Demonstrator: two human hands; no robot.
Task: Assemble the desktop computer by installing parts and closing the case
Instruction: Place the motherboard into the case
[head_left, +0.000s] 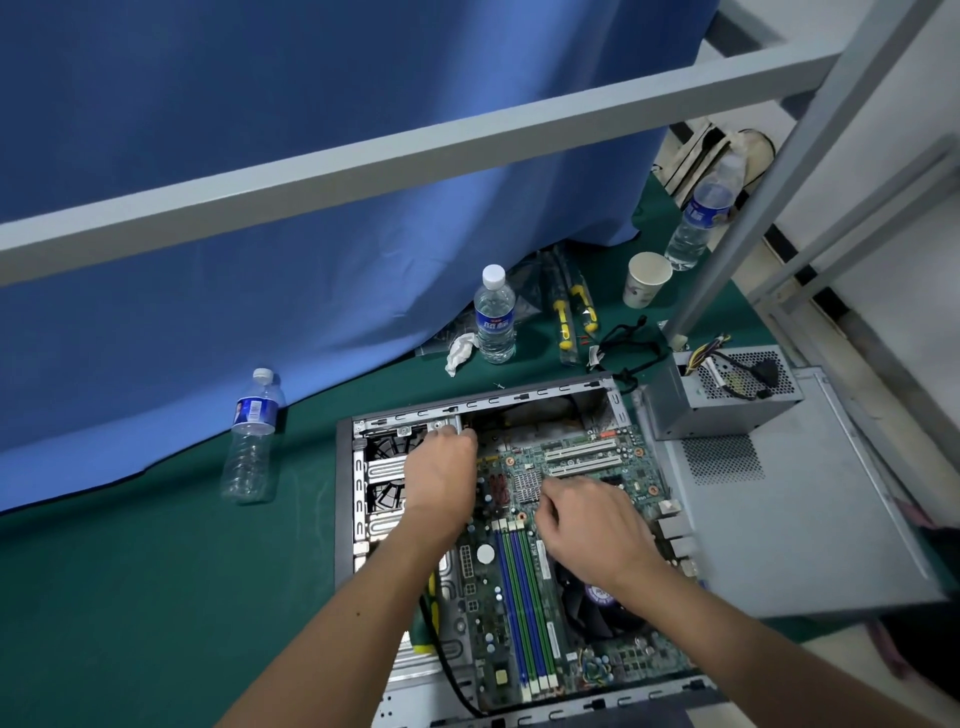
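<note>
The open computer case (345, 499) lies flat on the green desk (156, 597), motherboard (524, 571) inside. Both hands reach in: the left hand (441, 473) at the drive bay, the right hand (587, 519) over the board; neither grip can be told. A capped water bottle (495, 314) behind holds water.

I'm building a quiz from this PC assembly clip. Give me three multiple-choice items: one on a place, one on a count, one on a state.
1. Where does the power supply sit?
A. outside the case, on the side panel
B. mounted inside the case
C. on the floor

2. How many water bottles stand on the table?
A. one
B. three
C. five

3. The case is:
A. closed
B. open
C. upright

A: the supply rests on the panel, right of the case.
B: bottles.
B: the motherboard is exposed under both hands.
</note>
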